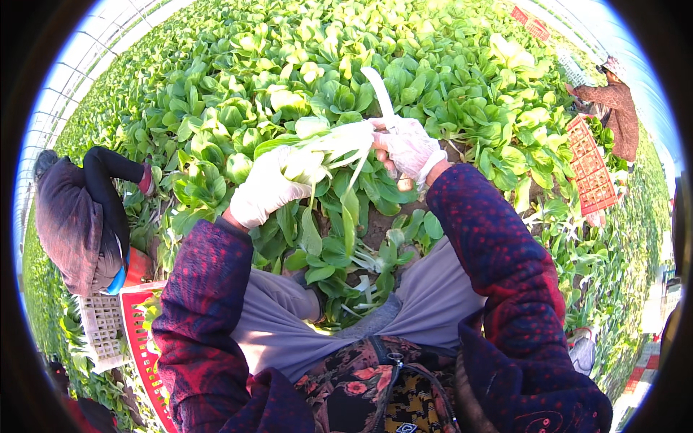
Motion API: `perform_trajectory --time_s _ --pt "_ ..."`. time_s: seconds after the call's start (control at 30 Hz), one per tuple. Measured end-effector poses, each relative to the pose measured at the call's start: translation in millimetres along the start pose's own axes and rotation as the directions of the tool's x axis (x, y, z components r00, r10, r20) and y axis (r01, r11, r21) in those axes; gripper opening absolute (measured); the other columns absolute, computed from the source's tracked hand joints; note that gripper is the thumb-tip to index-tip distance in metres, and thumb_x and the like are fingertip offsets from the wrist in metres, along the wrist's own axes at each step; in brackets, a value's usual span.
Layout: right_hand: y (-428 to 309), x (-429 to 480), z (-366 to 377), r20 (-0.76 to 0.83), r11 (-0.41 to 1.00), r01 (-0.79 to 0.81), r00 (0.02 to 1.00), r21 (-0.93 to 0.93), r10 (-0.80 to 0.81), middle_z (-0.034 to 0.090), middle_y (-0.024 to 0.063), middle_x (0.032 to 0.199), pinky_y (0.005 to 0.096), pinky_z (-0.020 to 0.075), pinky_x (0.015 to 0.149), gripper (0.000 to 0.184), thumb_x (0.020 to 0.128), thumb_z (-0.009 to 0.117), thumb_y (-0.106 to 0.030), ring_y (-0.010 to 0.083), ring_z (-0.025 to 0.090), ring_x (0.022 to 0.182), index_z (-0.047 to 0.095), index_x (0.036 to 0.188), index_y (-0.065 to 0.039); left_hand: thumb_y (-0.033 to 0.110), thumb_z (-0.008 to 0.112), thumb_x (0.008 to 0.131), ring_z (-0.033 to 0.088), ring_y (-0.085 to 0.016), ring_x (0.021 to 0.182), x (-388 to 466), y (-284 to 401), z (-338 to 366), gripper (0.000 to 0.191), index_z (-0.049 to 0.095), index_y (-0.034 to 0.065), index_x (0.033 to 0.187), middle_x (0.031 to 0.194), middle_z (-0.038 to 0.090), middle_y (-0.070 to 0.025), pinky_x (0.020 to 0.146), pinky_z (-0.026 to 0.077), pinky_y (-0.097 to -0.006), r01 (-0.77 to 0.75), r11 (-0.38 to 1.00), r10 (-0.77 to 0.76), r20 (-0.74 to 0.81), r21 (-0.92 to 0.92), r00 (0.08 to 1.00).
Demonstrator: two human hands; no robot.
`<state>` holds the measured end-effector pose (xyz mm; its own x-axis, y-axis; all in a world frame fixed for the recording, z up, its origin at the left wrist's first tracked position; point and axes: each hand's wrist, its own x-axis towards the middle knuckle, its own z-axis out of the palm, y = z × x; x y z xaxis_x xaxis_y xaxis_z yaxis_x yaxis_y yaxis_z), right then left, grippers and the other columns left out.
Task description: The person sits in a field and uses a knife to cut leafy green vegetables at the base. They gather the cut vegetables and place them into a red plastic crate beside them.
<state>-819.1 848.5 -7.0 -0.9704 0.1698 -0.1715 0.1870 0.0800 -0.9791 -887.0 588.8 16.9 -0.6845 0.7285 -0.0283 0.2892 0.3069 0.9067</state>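
A head of bok choy (346,142) lies across the space between my hands, with its pale stalks to the right and some leaves hanging down. My left hand (268,189), in a thin white glove, grips its leafy side. In my right hand (409,149), gloved too, is a knife (380,94); its bright curved blade points up and away, and a brown handle end shows below the palm. The fingers of that hand touch the stalk end. Cut leaves and stalks (368,262) litter the soil between my legs.
Dense bok choy plants (325,48) grow ahead. A red crate (143,346) stands at my left beside a white crate (103,327), near a crouching person (73,216). At right, another person (614,108) sits behind a red crate (590,165).
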Motion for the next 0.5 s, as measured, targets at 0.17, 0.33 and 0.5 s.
perform_trajectory --time_s 0.17,0.33,0.5 --pt "6 0 1 0.121 0.703 0.372 0.917 -0.606 -0.38 0.065 0.0121 0.073 0.0345 0.0473 0.061 0.027 0.091 0.06 -0.022 0.0241 0.063 0.066 0.066 0.1 0.003 0.011 0.076 0.063 0.058 -0.02 0.086 2 -11 -11 0.041 0.063 -0.0007 0.1 0.091 0.063 -0.0088 0.083 0.047 -0.0315 -0.032 0.986 0.031 0.011 0.165 0.999" --pt "2 -4 4 0.191 0.52 0.357 0.919 -0.776 -0.346 0.062 0.0221 0.074 0.0412 0.046 0.061 0.024 0.089 0.056 -0.023 0.0377 0.059 0.066 0.065 0.089 0.0 0.014 0.076 0.06 0.057 -0.022 0.083 4 -19 -18 0.043 0.062 0.0003 0.098 0.087 0.061 -0.0094 0.08 0.046 -0.0321 -0.038 0.974 0.029 0.047 0.225 0.998" --pt "4 -5 -4 0.197 0.738 0.306 0.952 -0.602 -0.234 0.062 0.0134 0.069 0.0394 0.0465 0.062 0.022 0.088 0.056 -0.021 0.0274 0.057 0.063 0.065 0.082 -0.002 0.011 0.079 0.058 0.057 -0.021 0.081 5 -26 -22 0.042 0.062 0.001 0.095 0.085 0.061 -0.0085 0.078 0.046 -0.0328 -0.058 0.978 0.052 0.037 0.203 0.998"
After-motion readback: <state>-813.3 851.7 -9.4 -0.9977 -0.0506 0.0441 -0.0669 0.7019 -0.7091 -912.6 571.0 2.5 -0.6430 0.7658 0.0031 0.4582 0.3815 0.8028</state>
